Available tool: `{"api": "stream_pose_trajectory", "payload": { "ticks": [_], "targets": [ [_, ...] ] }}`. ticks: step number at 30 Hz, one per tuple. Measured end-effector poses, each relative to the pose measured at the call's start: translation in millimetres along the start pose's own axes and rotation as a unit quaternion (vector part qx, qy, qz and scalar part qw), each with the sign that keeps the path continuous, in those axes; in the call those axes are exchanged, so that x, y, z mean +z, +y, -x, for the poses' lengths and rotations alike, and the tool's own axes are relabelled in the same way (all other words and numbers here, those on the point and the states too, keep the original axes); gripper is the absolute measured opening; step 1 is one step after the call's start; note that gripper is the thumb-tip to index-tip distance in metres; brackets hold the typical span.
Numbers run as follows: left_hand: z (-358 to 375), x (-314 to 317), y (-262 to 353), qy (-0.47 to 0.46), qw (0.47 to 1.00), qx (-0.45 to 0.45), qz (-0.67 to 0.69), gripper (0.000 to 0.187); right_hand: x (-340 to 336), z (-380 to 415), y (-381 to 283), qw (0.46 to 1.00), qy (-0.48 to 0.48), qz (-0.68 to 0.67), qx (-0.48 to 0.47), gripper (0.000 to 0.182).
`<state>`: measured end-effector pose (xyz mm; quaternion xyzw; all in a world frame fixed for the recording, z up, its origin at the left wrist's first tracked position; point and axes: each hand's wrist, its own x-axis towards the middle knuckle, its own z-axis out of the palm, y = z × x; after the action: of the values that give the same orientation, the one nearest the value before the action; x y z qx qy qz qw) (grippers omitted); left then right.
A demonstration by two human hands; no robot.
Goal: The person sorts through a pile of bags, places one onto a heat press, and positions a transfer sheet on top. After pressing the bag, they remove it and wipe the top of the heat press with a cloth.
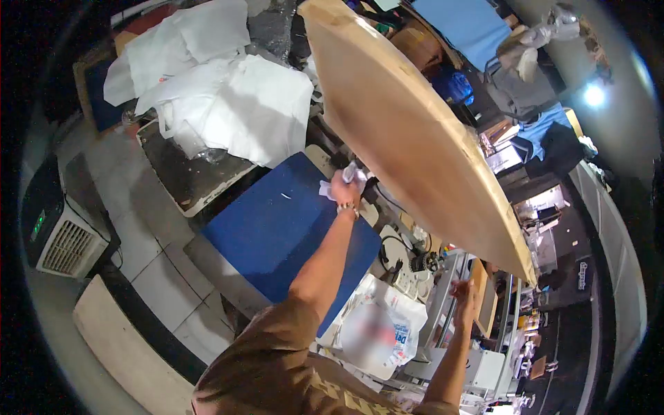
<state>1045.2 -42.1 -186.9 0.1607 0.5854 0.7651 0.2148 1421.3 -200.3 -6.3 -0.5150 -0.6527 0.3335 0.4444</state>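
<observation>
My left hand (pixel 344 188), with a beaded bracelet at its wrist, is closed round a crumpled pale, thin sheet (pixel 351 173). It is above the far edge of a flat blue panel (pixel 283 221). A large tan board or flat carton (pixel 408 138) with taped edges slants across the view, close beside that hand. Lower right, my right hand (pixel 465 301) has its fingers apart and holds nothing visible. It is just below the tan board's lower end, in front of a wood-edged frame (pixel 487 304).
White bags (pixel 242 104) lie piled at upper left over a dark-topped stand (pixel 187 166). A vented machine (pixel 66 228) stands on the tiled floor (pixel 155 277) at far left. Near my body are a printed plastic bag (pixel 404 325) and cables (pixel 394 249). A lamp shines at upper right.
</observation>
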Motion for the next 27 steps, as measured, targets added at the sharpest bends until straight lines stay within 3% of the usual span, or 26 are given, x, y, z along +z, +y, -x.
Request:
{"api": "stream_pose_trajectory", "payload": {
  "ticks": [1, 2, 3, 4, 5, 6, 8, 10, 12, 14, 15, 16, 18, 19, 20, 22, 23, 24, 25, 26, 27],
  "targets": [
    [8.0, -2.6, 10.4, 0.065, 0.982, -0.008, 0.176, 0.016, -0.4, 1.0, 7.4, 0.999, 0.023, 0.013, 0.022, 0.048],
    [22.1, -8.8, 34.0, 0.126, 0.930, -0.014, 0.345, 0.015, -1.2, 0.9, 10.7, 1.000, 0.019, 0.012, 0.019, 0.048],
    [42.6, -34.6, 91.6, 0.101, 0.909, -0.040, 0.402, 0.018, -2.6, 1.5, 15.4, 1.000, 0.008, 0.016, 0.024, 0.049],
    [51.8, -40.8, 108.1, 0.096, 0.949, 0.007, 0.300, 0.024, -4.1, 5.4, 20.7, 0.999, 0.000, 0.020, 0.032, 0.050],
    [50.9, -50.3, 130.4, 0.104, 0.959, 0.171, 0.201, 0.026, -5.7, 9.9, 26.2, 0.999, 0.006, 0.048, 0.022, 0.051],
    [43.8, -55.6, 145.3, 0.108, 0.934, 0.327, 0.095, 0.028, -8.2, 14.3, 30.3, 0.998, 0.007, 0.051, 0.026, 0.051],
    [-2.5, -43.6, 144.9, 0.183, 0.921, 0.312, 0.147, 0.026, -8.7, 21.8, 36.6, 0.998, 0.015, 0.058, 0.025, 0.050],
    [-74.9, -16.3, 78.3, 0.215, 0.942, 0.166, 0.199, 0.027, -6.0, 31.2, 41.2, 0.997, 0.011, 0.070, 0.032, 0.050],
    [-95.1, -35.9, 35.7, 0.031, 0.995, 0.094, 0.011, 0.036, -4.6, 38.3, 45.5, 0.996, -0.002, 0.082, 0.034, 0.050],
    [-84.1, -35.1, -1.3, 0.124, 0.985, 0.099, -0.073, 0.035, -3.3, 40.0, 52.1, 0.990, -0.027, 0.094, 0.097, 0.050],
    [-68.0, -42.5, 25.4, 0.113, 0.977, -0.004, 0.179, 0.030, 0.9, 41.0, 53.8, 0.990, -0.031, 0.070, 0.119, 0.051],
    [-53.4, -42.0, 38.5, 0.141, 0.961, 0.041, 0.235, 0.029, 5.0, 42.0, 56.7, 0.990, -0.032, 0.067, 0.118, 0.051],
    [-42.7, -34.5, 86.7, 0.154, 0.910, 0.037, 0.382, 0.030, 9.8, 47.2, 61.2, 0.993, -0.032, 0.048, 0.102, 0.052],
    [-40.2, -52.6, 126.0, 0.066, 0.932, -0.016, 0.355, 0.032, 13.8, 52.2, 60.1, 0.994, -0.015, 0.070, 0.084, 0.052],
    [-41.8, -49.0, 162.7, 0.143, 0.891, 0.007, 0.431, 0.032, 13.5, 59.3, 55.9, 0.994, -0.013, 0.071, 0.085, 0.052],
    [-42.0, -67.0, 214.3, 0.175, 0.897, 0.098, 0.394, 0.028, 15.2, 61.2, 44.8, 0.986, -0.055, 0.130, 0.086, 0.052],
    [-12.2, -98.0, 268.0, 0.131, 0.917, 0.141, 0.350, 0.021, 10.8, 61.8, 55.8, 0.990, -0.067, 0.064, 0.108, 0.052],
    [17.6, -107.2, 299.6, 0.093, 0.889, 0.170, 0.414, 0.019, 10.2, 62.1, 63.0, 0.990, -0.064, 0.061, 0.107, 0.052],
    [38.5, -111.4, 308.2, 0.082, 0.907, 0.218, 0.351, 0.024, 9.1, 65.8, 68.7, 0.990, -0.060, 0.067, 0.106, 0.052],
    [45.6, -107.5, 309.0, 0.139, 0.853, 0.415, 0.285, 0.028, 10.2, 71.3, 68.4, 0.990, -0.055, 0.073, 0.105, 0.052],
    [48.5, -111.0, 309.3, 0.144, 0.849, 0.449, 0.240, 0.026, 10.7, 76.2, 67.2, 0.990, -0.056, 0.078, 0.104, 0.051]
  ]
}}
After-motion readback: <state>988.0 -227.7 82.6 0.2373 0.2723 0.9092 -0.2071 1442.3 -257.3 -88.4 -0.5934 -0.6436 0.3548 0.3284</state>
